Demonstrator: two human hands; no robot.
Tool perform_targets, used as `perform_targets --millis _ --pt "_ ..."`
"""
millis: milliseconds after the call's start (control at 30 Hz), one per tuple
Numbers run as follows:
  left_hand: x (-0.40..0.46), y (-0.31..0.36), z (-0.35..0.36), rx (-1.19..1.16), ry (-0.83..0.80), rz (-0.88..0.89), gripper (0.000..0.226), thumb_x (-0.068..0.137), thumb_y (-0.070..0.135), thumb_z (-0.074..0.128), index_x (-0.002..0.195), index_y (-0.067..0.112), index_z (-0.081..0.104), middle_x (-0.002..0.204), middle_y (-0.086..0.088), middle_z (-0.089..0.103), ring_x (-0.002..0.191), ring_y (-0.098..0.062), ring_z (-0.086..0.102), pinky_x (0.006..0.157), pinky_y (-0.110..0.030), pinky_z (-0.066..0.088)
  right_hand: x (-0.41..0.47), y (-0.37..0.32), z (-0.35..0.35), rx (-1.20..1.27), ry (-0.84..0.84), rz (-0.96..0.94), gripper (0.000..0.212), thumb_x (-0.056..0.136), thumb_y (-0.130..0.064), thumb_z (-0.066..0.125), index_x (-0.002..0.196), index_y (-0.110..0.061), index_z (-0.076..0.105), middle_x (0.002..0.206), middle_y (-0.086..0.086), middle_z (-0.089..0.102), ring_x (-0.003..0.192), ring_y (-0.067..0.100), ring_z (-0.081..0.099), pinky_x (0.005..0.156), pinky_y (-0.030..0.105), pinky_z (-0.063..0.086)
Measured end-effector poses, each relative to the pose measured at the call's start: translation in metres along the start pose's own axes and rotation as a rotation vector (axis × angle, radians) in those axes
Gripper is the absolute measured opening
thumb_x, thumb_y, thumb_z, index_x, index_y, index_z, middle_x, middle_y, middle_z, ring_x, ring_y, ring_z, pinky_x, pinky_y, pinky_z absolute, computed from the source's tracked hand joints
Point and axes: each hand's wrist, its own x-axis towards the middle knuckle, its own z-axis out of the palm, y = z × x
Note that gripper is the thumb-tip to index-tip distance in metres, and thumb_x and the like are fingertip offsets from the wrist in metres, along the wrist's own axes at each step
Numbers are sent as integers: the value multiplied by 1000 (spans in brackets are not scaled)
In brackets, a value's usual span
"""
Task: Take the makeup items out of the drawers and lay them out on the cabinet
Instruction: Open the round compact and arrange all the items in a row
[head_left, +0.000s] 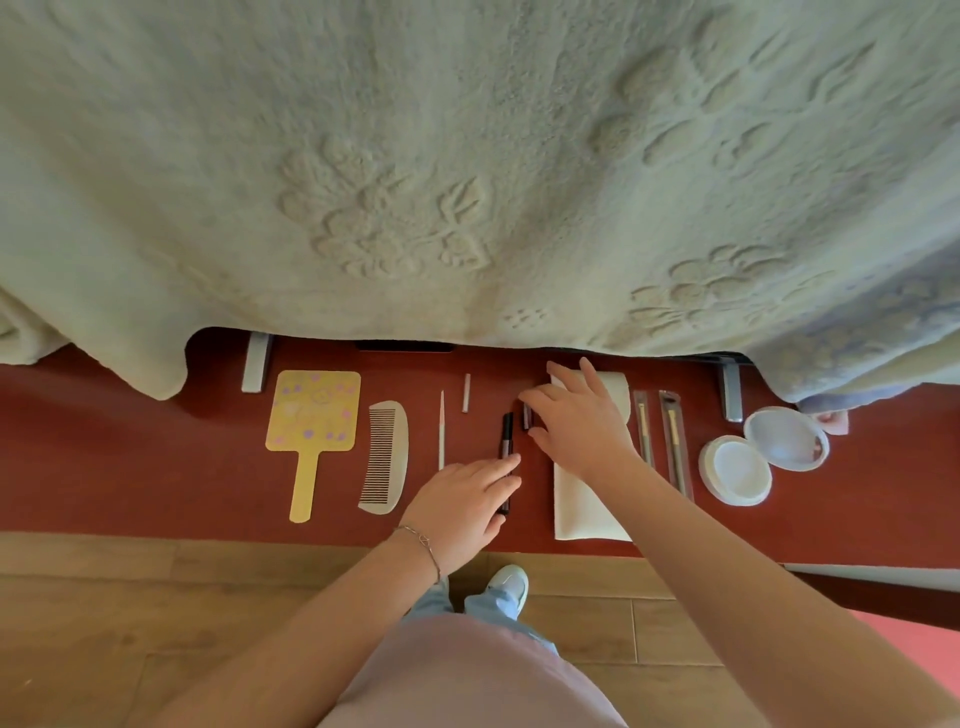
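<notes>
Flat and loose, our left hand (460, 501) rests its straight fingers on the lower part of a long dark pencil (506, 441). It holds nothing. Our right hand (574, 423) has its fingers spread too, and the tips touch a small dark tube (528, 415). We cannot tell if they pinch it yet.

Now we go from left to right along the red cabinet top (130, 467). First comes a yellow hand mirror (313, 415) with its handle pointing at us. Just beside it lies a white comb (385, 457). Then a thin nail file (442, 431), and past it, farther back, a small pale stick (466, 393). Next is the dark pencil, then the small dark tube just beside its top end. Under our right hand lies a white cloth (582, 514). After that come two brushes in clear sleeves (675, 441), side by side. Last is an open round compact (763, 457), with its lid tipped back.

Almost all the things lie the same way, with the long side running from us toward the blanket (467, 156) at the back. The pencil does too. The small tube sits just to the right of the pencil, between our two hands. Our right hand is nearer to it, so we think that hand should set it straight in the row. The drawers are not in view, so we cannot tell if more things wait inside.
</notes>
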Motion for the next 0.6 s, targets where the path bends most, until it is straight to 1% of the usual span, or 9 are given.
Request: perform_targets --millis 67,267,367,433,533,600 --pt "-1 1 0 4 -17 -10 47 60 33 82 103 23 68 122 4 63 101 -8 64 75 -24 54 -2 1 1 -12 15 9 36 87 -25 58 122 -18 57 122 0 63 139 25 30 115 45 0" --pt "-1 2 -1 13 -9 -45 46 62 33 81 105 25 66 124 6 61 99 -10 63 74 -26 55 -2 2 5 -14 27 3 36 86 -24 59 121 -16 56 120 3 63 137 26 32 115 45 5" --pt "-4 3 -4 41 2 -62 49 65 39 76 110 26 63 129 8 57 101 -12 60 75 -29 54 -2 3 7 -1 48 -20 42 79 -24 68 119 -14 58 117 6 64 134 30 38 114 44 12" --pt "-8 4 -7 67 37 -87 51 70 43 70 116 25 59 133 7 53 104 -14 57 77 -31 52 -1 4 7 29 95 -31 47 76 -27 71 120 -14 58 118 6 63 132 30 41 113 43 17" --pt "-14 1 -13 99 121 -210 49 75 32 68 120 19 57 133 2 54 106 -18 57 80 -33 52 4 0 0 138 175 -18 46 82 -29 65 125 -14 56 126 5 60 134 27 39 114 39 14" --pt "-19 -4 -14 139 135 -298 55 70 24 74 121 13 58 128 -4 57 105 -21 60 81 -35 53 13 -7 -6 222 156 -21 44 86 -28 60 128 -15 54 131 4 56 135 24 36 115 36 13"
